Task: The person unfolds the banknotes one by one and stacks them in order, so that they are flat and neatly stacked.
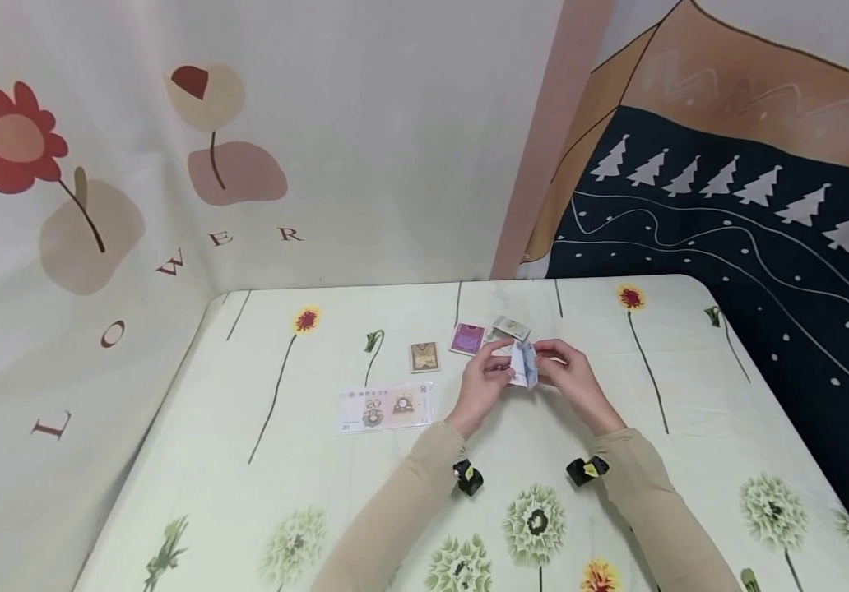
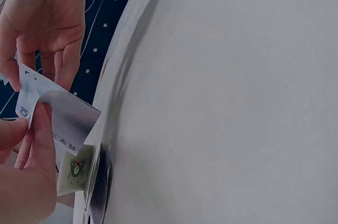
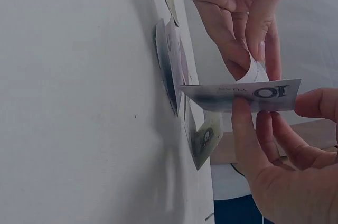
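Both hands hold a bluish play banknote (image 1: 524, 364), bent at a fold, above the table. My left hand (image 1: 480, 385) pinches one end between thumb and fingers. My right hand (image 1: 574, 380) has its thumb and fingers about the other end; the number 10 shows on that side of the banknote (image 3: 269, 92) in the right wrist view. Just behind the hands lie a folded greenish note (image 1: 511, 328) and a folded purple note (image 1: 466, 338). A folded brown note (image 1: 424, 358) lies to the left. Nearer me, an unfolded 20 note (image 1: 386, 408) lies flat.
The table (image 1: 195, 477) wears a pale cloth printed with flowers. White curtain fabric (image 1: 380, 148) hangs behind it and to the left. Dark fabric with white trees (image 1: 691, 214) hangs at the right. Black wrist cameras (image 1: 469, 477) sit at both sleeves.
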`<state>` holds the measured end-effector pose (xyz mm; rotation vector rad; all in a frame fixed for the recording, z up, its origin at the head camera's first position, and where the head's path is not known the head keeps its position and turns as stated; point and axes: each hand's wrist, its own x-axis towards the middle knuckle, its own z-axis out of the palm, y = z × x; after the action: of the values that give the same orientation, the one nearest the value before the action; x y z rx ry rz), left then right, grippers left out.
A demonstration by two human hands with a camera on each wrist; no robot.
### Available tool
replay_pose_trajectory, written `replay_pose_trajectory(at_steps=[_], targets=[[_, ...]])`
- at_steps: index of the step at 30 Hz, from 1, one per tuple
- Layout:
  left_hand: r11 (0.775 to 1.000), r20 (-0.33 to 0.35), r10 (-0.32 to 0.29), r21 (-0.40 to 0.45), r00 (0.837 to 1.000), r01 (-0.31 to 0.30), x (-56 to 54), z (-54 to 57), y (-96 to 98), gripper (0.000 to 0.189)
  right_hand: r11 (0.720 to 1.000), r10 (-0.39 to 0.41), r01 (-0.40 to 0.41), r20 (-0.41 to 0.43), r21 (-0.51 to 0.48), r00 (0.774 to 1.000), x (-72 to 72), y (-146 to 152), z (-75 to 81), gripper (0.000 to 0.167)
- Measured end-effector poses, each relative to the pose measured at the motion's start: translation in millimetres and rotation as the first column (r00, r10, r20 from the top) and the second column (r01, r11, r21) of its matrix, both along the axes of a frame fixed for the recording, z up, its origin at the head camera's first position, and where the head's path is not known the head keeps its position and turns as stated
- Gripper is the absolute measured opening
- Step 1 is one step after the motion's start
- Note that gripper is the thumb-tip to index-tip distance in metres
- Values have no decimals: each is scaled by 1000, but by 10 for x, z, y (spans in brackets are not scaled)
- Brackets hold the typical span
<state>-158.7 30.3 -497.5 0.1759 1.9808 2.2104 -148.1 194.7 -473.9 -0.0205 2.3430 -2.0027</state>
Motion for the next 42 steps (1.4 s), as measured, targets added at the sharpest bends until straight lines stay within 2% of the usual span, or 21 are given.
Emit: replay_pose_trajectory(at_steps=[9, 15, 17, 23, 26, 33, 42], targets=[[998, -6, 41, -50, 999, -41, 0, 0, -112, 52, 1000, 2, -2, 27, -6, 1000, 13, -10, 21, 34], [998, -3, 28, -48, 1000, -28, -4, 5, -210, 52, 1000, -21, 21, 10, -14, 1000, 11, -20, -3, 41], [999, -6, 12, -52, 1000, -12, 14, 46, -250, 51, 999, -24, 23, -9, -33, 1000, 7, -24, -21, 40], [998, -25, -23, -62, 999, 21, 163, 314, -373, 45, 999, -10, 8, -70, -32, 998, 6, -42, -77, 27], [998, -31, -18, -67, 999, 16, 190, 345, -434, 44, 1000, -20, 19, -71, -5, 997, 14, -60, -83, 25], [997, 2, 2, -80, 1000, -1, 70, 43, -614, 48, 999, -30, 31, -61, 16, 998, 25, -75, -82, 25], [990, 21, 34, -138, 999, -31, 117, -45, -875, 45, 999, 45, -44, -77, 14, 996, 26, -135, -153, 26]])
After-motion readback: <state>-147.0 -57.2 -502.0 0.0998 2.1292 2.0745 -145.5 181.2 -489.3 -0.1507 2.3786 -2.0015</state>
